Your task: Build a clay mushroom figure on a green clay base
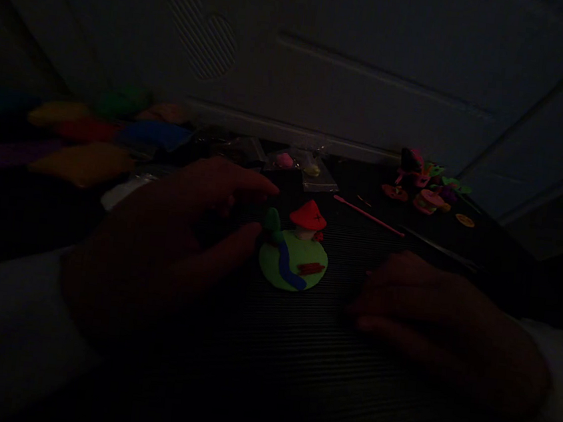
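A small clay scene stands on the dark table: a light green round base point(302, 250) carrying a red-capped mushroom house point(308, 215), a green tree point(272, 222), a blue strip like a stream point(286, 265) and a dark red piece like planks point(310, 268). My left hand point(173, 233) is at its left side, thumb and forefinger apart, the thumb tip close to the tree; contact cannot be made out. On the right, apart from the scene, my right hand point(431, 314) rests low over the table with fingers curled together. Whatever its fingertips may hold is hidden in the dark.
Very dim light. Coloured clay packs point(85, 163) lie at the left, with small clear bags point(310, 170) at the back. A pink modelling stick point(369, 215) and a thin tool point(439, 246) lie behind my right hand. Small clay figures point(428, 201) stand at the back right.
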`<state>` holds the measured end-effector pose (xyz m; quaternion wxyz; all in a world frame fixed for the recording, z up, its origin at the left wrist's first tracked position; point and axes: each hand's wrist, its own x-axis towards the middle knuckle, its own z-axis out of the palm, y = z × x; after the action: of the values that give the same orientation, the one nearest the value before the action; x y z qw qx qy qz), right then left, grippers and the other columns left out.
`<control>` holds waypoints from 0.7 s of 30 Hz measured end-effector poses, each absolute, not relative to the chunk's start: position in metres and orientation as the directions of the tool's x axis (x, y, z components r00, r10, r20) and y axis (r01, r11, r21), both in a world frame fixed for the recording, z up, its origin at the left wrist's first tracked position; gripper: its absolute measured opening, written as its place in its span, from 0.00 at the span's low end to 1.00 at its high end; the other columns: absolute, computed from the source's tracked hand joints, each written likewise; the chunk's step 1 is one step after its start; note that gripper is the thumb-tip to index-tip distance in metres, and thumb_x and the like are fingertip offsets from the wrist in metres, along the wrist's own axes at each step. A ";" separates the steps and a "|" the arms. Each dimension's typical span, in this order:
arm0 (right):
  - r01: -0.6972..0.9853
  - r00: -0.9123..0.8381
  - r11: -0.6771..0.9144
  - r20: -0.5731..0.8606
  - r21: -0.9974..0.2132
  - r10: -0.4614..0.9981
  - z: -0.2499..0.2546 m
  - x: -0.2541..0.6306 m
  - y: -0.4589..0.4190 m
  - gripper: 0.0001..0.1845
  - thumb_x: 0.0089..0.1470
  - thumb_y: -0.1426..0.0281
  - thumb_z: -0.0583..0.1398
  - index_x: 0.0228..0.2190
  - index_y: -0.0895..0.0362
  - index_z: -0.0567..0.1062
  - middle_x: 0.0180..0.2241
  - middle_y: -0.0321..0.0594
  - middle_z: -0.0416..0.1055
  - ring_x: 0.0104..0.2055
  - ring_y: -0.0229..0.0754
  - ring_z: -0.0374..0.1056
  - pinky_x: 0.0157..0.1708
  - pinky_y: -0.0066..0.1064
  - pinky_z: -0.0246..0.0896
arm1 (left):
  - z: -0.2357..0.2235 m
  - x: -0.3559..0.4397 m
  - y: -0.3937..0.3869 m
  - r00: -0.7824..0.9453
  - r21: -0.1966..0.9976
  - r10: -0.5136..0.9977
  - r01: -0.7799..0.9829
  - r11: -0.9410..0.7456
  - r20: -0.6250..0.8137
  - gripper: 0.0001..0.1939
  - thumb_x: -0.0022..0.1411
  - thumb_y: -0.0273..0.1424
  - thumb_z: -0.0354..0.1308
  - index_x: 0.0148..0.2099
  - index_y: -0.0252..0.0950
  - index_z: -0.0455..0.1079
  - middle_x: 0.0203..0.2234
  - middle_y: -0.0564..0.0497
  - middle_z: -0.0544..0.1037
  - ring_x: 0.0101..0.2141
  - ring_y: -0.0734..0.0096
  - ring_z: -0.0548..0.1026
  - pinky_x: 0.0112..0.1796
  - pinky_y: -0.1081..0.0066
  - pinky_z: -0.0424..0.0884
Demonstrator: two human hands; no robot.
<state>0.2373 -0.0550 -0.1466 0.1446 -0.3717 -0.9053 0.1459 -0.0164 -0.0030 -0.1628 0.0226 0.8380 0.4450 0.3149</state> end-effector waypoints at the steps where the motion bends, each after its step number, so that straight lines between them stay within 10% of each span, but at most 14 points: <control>1: 0.628 -0.678 0.678 0.158 -0.382 0.718 -0.145 0.240 -0.053 0.08 0.55 0.70 0.53 0.35 0.55 0.72 0.35 0.32 0.68 0.37 0.28 0.63 0.38 0.22 0.56 | -0.163 -0.016 -0.003 0.410 0.313 0.752 0.727 -0.611 0.516 0.17 0.56 0.33 0.53 0.49 0.46 0.61 0.38 0.59 0.69 0.35 0.76 0.68 0.34 0.77 0.61; 7: 0.648 -0.620 0.601 0.134 -0.468 0.773 -0.138 0.247 -0.049 0.07 0.51 0.66 0.57 0.28 0.56 0.72 0.28 0.33 0.68 0.32 0.27 0.63 0.33 0.20 0.58 | -0.161 -0.017 -0.003 0.423 0.300 0.732 0.715 -0.632 0.534 0.15 0.56 0.34 0.53 0.48 0.46 0.61 0.38 0.59 0.68 0.34 0.77 0.67 0.34 0.77 0.61; 12: 0.726 -0.634 0.656 0.171 -0.207 0.755 -0.134 0.262 -0.042 0.15 0.56 0.63 0.51 0.26 0.58 0.72 0.29 0.37 0.66 0.32 0.31 0.62 0.31 0.24 0.57 | -0.159 -0.017 -0.004 0.443 0.326 0.749 0.704 -0.631 0.493 0.15 0.57 0.32 0.52 0.48 0.44 0.61 0.40 0.58 0.68 0.37 0.76 0.67 0.37 0.76 0.62; 16: 0.817 -0.540 0.519 -0.022 -0.252 0.841 -0.130 0.282 -0.034 0.18 0.50 0.57 0.55 0.40 0.54 0.69 0.38 0.37 0.66 0.37 0.34 0.65 0.33 0.25 0.62 | -0.160 -0.017 -0.004 0.427 0.353 0.763 0.703 -0.618 0.485 0.17 0.56 0.34 0.52 0.50 0.47 0.60 0.42 0.59 0.68 0.38 0.74 0.68 0.39 0.75 0.63; 21: 0.884 -0.448 0.372 -0.282 -0.284 0.849 -0.129 0.284 -0.033 0.17 0.52 0.56 0.52 0.34 0.56 0.70 0.32 0.37 0.67 0.31 0.32 0.64 0.28 0.24 0.62 | -0.165 -0.018 -0.002 0.416 0.369 0.759 0.690 -0.622 0.502 0.25 0.53 0.37 0.55 0.53 0.47 0.56 0.43 0.59 0.67 0.39 0.72 0.68 0.42 0.74 0.64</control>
<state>0.2843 -0.0332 -0.1292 -0.0438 -0.5237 -0.8270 0.1996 -0.0183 -0.0018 -0.1649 0.0524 0.8397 0.4313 0.3257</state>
